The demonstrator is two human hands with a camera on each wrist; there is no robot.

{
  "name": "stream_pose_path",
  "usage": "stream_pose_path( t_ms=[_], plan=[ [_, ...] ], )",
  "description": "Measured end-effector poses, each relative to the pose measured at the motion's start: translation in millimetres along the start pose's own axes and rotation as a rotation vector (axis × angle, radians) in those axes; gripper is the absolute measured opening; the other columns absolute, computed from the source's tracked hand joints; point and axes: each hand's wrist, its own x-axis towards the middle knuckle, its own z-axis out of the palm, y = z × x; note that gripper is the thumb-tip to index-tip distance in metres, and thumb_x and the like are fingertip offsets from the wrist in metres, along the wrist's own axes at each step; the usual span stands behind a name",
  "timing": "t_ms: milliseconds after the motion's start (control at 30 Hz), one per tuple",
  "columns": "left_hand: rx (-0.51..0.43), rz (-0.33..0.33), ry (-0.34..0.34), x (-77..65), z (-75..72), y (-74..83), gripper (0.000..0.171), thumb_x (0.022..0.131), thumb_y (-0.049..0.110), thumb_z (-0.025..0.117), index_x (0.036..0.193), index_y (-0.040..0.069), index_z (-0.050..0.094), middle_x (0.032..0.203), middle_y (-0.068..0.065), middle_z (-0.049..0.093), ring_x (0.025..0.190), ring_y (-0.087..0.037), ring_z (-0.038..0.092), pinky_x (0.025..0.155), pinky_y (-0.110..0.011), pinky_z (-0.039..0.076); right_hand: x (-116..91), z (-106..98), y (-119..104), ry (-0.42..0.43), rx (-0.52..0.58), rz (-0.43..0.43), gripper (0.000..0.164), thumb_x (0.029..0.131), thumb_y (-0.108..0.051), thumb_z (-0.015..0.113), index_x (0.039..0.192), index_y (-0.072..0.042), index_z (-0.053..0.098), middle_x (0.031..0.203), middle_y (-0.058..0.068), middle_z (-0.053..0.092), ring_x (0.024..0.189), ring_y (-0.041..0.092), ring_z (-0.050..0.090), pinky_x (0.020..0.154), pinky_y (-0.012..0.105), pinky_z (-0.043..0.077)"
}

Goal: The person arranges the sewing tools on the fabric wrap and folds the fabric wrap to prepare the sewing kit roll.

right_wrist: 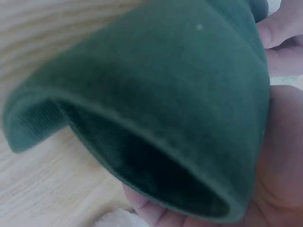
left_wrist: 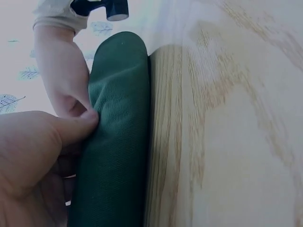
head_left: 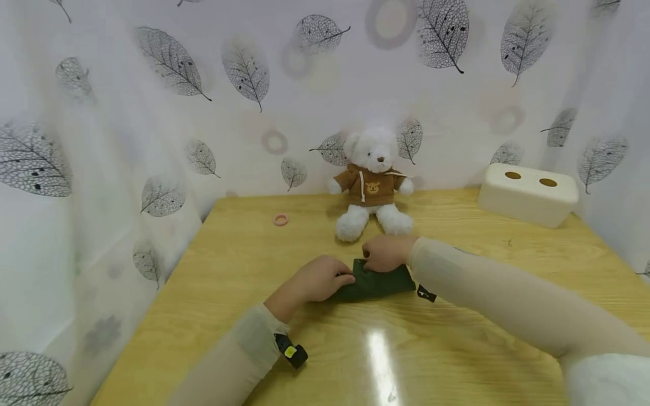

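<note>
A dark green leather-like pouch (head_left: 381,285) lies on the table, its long side running left to right. My left hand (head_left: 320,279) pinches its left part, the thumb (left_wrist: 83,123) pressed on the upper face and the other fingers behind it. The right hand (head_left: 388,254) grips the far edge, with fingers curled under the pouch (right_wrist: 156,109) in the right wrist view. There, the end gapes open in a dark hollow, and a folded flap sticks out beside it. A small snap shows at the pouch's upper corner in the head view.
A white teddy bear (head_left: 373,189) in a brown hoodie sits behind the hands against the leaf-patterned curtain (head_left: 244,129). A pink ring (head_left: 281,219) lies at the back left of the wooden table (head_left: 223,248). At the back right stands a cream box (head_left: 528,197) with two holes.
</note>
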Motion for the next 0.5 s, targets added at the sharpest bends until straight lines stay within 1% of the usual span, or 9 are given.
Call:
stream_pose_path(
  t_ms=[67,133,167,233,300,367,400,433,500],
  plan=[
    [0.004,-0.010,0.007,-1.8,2.5,-1.2,0.022,0.104,0.023,0.059,0.109,0.013,0.078,0.104,0.001,0.075,0.096,-0.013,0.068,0.088,-0.033,0.054,6,-2,-1,-0.033,0.017,0.016,0.024,0.102,-0.031,0.056,0.111,-0.012,0.067,0.107,0.004,0.068,0.085,0.019,0.061,0.075,0.038,0.049],
    [0.007,-0.009,0.023,-3.4,4.6,-1.8,0.022,0.104,0.021,0.058,0.111,0.012,0.077,0.106,0.000,0.074,0.098,-0.014,0.068,0.089,-0.033,0.054,11,-3,-3,-0.057,0.039,0.023,0.023,0.101,-0.031,0.057,0.110,-0.013,0.067,0.104,0.002,0.068,0.083,0.018,0.060,0.074,0.037,0.048],
    [0.010,-0.002,0.035,-4.2,5.2,-1.6,0.022,0.104,0.021,0.058,0.112,0.012,0.077,0.107,-0.001,0.074,0.100,-0.015,0.068,0.090,-0.034,0.054,14,-4,-4,-0.067,0.047,0.029,0.022,0.101,-0.032,0.057,0.106,-0.014,0.069,0.097,0.000,0.068,0.078,0.017,0.059,0.071,0.035,0.048],
    [0.003,0.006,0.057,-5.5,5.8,-0.8,0.022,0.104,0.021,0.059,0.111,0.012,0.077,0.106,-0.001,0.074,0.099,-0.015,0.069,0.089,-0.034,0.054,18,-4,-5,-0.086,0.055,0.025,0.021,0.101,-0.032,0.058,0.090,-0.016,0.067,0.077,-0.003,0.062,0.064,0.015,0.053,0.061,0.032,0.042],
    [-0.006,0.008,0.079,-6.4,5.6,0.7,0.021,0.103,0.022,0.060,0.110,0.012,0.077,0.105,0.000,0.075,0.097,-0.015,0.069,0.088,-0.033,0.054,19,-5,-8,-0.096,0.055,0.018,0.028,0.100,-0.029,0.059,0.075,-0.018,0.062,0.063,-0.005,0.052,0.053,0.012,0.045,0.053,0.028,0.037],
    [-0.005,0.006,0.093,-7.0,5.7,2.1,0.021,0.102,0.023,0.061,0.109,0.013,0.078,0.104,0.001,0.075,0.096,-0.013,0.069,0.087,-0.032,0.054,20,-7,-11,-0.112,0.063,0.027,0.036,0.098,-0.025,0.061,0.064,-0.018,0.057,0.053,-0.005,0.044,0.046,0.010,0.038,0.048,0.027,0.032],
    [-0.005,0.003,0.096,-6.9,6.0,2.4,0.021,0.102,0.024,0.061,0.108,0.014,0.079,0.103,0.002,0.075,0.095,-0.012,0.069,0.087,-0.031,0.055,19,-9,-12,-0.117,0.073,0.032,0.036,0.098,-0.023,0.062,0.063,-0.017,0.056,0.051,-0.005,0.043,0.045,0.010,0.037,0.047,0.027,0.031],
    [-0.004,0.001,0.098,-6.7,6.2,3.1,0.020,0.102,0.024,0.062,0.107,0.014,0.079,0.102,0.003,0.075,0.094,-0.012,0.069,0.086,-0.031,0.055,18,-10,-13,-0.108,0.080,0.037,0.032,0.097,-0.021,0.063,0.066,-0.016,0.058,0.054,-0.005,0.045,0.046,0.010,0.039,0.047,0.026,0.032],
    [-0.003,0.000,0.098,-6.8,7.2,3.9,0.020,0.102,0.024,0.062,0.106,0.015,0.079,0.101,0.004,0.075,0.093,-0.011,0.069,0.086,-0.030,0.055,15,-12,-14,-0.083,0.102,0.034,0.021,0.095,-0.019,0.066,0.075,-0.013,0.063,0.063,-0.004,0.054,0.053,0.011,0.046,0.051,0.026,0.038]
  ],
)
